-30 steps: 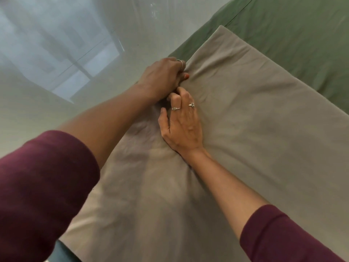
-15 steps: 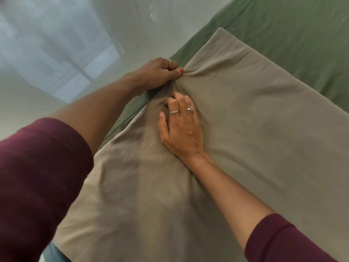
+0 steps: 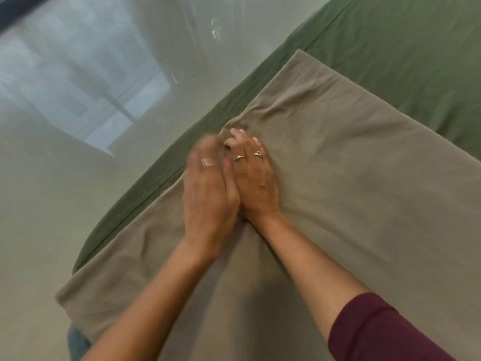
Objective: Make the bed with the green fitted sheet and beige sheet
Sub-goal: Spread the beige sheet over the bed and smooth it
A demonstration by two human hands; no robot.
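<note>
Hands meet at the centre of the view, side by side on the beige sheet [image 3: 338, 204]. The right hand [image 3: 256, 183] lies flat, palm down, fingers stretched toward twelve o'clock and pressing the cloth, two rings showing on it. The left hand [image 3: 208, 201] sits just beside it at nine o'clock, touching it along the thumb side, blurred, fingers extended with a ring on one; whether it pinches any cloth I cannot tell. Creases fan out in the beige sheet from the fingertips toward one o'clock. The beige sheet covers the bed from the centre down to five and seven o'clock, its edge running from seven up to one. The green fitted sheet [image 3: 403, 61] shows past that edge, at one to two o'clock and as a strip toward nine. The glossy floor [image 3: 78, 178] fills the side from eight to eleven o'clock. A maroon sleeve [image 3: 385, 332] sits at five o'clock.
</note>
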